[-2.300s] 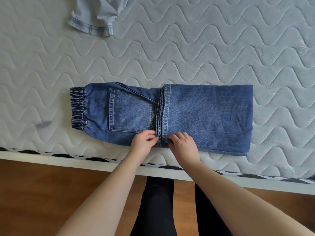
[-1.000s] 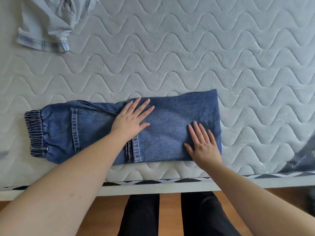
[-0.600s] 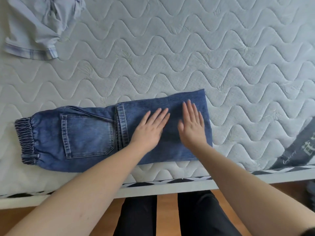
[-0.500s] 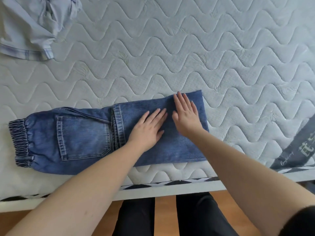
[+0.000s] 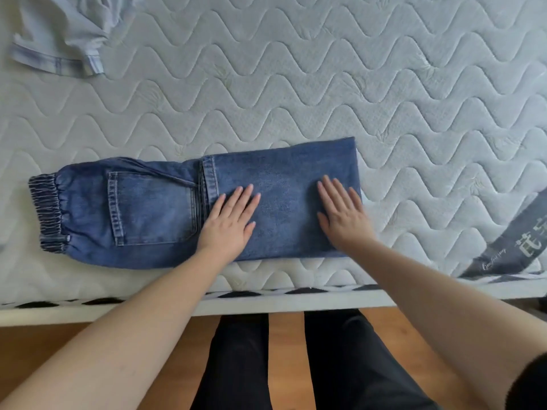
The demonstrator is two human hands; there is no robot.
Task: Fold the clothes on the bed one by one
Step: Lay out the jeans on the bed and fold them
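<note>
both hands flat on the jeans (image 5: 165, 211), fingers straight, nothing gripped. left hand (image 5: 229, 221) presses just right of the leg hems (image 5: 208, 184) that sit folded over toward the back pocket (image 5: 152, 207). right hand (image 5: 343, 216) presses near the right fold edge of the denim, fingertips close to that edge

step in hand, as i read it: smoothing the folded leg section before the next fold. to do it well: keep palms flat, push outward from the middle toward the fold edge so trapped air and bunching leave at the open side, not into the crease. hold the hem side down with the left while the right sweeps, otherwise the top layer creeps and the hems drift off square. denim is stiff and heavy, so it should hold a crease with firm pressure, but thick seams at the hems will spring up if left unpressed

layout: jeans lie lengthwise along the near edge of the mattress (image 5: 296, 84), elastic waistband (image 5: 47, 214) at far left, well apart from both hands. folded part sits under both palms. near long edge of the jeans lies close to the mattress border, so a hard pull toward the body risks dragging it off

light blue garment (image 5: 65, 39) lies crumpled at top left, not yet folded, well apart from the hands
</note>
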